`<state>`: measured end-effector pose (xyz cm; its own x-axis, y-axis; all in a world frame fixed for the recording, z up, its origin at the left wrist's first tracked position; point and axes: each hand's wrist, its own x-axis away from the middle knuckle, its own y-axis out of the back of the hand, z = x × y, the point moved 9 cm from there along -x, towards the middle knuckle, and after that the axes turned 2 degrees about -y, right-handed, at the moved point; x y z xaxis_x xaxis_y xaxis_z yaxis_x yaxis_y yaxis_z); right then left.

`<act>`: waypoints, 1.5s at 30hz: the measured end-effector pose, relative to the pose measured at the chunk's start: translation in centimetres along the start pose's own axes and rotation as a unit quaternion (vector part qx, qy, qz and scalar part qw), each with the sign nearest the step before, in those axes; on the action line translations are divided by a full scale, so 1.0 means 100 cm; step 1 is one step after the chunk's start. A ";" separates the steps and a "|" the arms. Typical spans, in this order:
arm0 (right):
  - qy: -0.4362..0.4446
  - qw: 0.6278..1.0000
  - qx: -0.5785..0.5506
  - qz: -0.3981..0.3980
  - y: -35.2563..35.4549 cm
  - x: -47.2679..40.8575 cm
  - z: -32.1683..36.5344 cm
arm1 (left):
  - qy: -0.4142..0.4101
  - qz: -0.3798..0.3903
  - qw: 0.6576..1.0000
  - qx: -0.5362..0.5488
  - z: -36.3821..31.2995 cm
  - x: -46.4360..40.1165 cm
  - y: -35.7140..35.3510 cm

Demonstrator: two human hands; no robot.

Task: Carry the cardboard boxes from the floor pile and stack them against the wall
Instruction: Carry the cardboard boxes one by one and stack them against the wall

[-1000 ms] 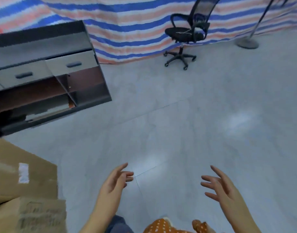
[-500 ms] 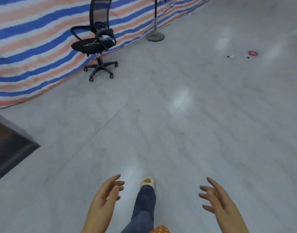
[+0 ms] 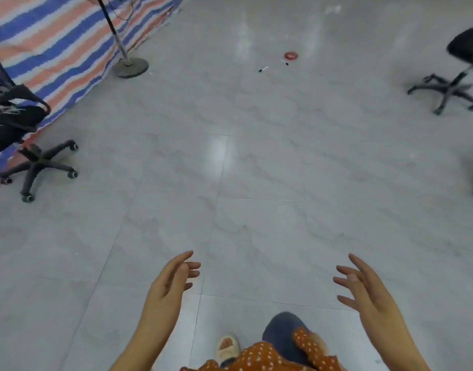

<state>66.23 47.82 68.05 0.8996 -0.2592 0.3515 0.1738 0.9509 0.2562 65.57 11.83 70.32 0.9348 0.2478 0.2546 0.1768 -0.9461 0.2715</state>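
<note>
Cardboard boxes are lying outside this view; you are facing bare grey floor tiles (image 3: 256,170) with nothing in your hands. At the bottom of the frame your left hand (image 3: 171,285) is reaching forward with fingers loosely spread and slightly bent, holding nothing. Your right hand (image 3: 363,287) is doing the same at lower right, palm turned inward, fingers apart and empty. Between the two hands, at the bottom edge, your jeans leg (image 3: 280,330), a pale slipper (image 3: 226,346) and the hem of an orange dotted top (image 3: 270,357) are showing.

Ahead of you a wide stretch of tiled floor is lying open through the middle of the frame. At the left edge a black office chair (image 3: 24,135) is standing just beside the striped tarp (image 3: 56,41) that is covering the upper left corner. Farther on, a pole stand with a round base (image 3: 129,66) is sitting at the tarp's foot. At the right edge a second chair (image 3: 454,73) is standing well apart from the first. In the upper centre, two markers (image 3: 263,69) and a red tape roll (image 3: 291,55) are lying near each other on the floor.
</note>
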 end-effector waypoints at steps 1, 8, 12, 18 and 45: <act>-0.007 1.000 0.005 -0.017 0.006 -0.011 0.002 | 0.000 0.017 1.000 -0.002 -0.007 -0.019 -0.012; -0.044 0.997 0.000 -0.071 0.047 -0.139 0.023 | -0.009 0.091 0.996 -0.023 -0.056 -0.156 -0.128; -0.025 0.998 0.027 -0.052 0.082 -0.238 0.069 | -0.005 0.081 0.997 -0.012 -0.096 -0.225 -0.195; -0.004 0.998 0.064 -0.016 0.108 -0.373 0.136 | -0.020 0.094 0.995 -0.022 -0.157 -0.318 -0.271; -0.034 0.996 0.026 -0.073 0.049 -0.873 0.312 | -0.038 0.109 0.992 -0.051 -0.347 -0.848 -0.404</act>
<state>-24.01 69.84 66.74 0.8372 -0.4060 0.3663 0.2778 0.8928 0.3545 -31.50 36.29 69.98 0.9686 0.0191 0.2481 -0.0609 -0.9485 0.3108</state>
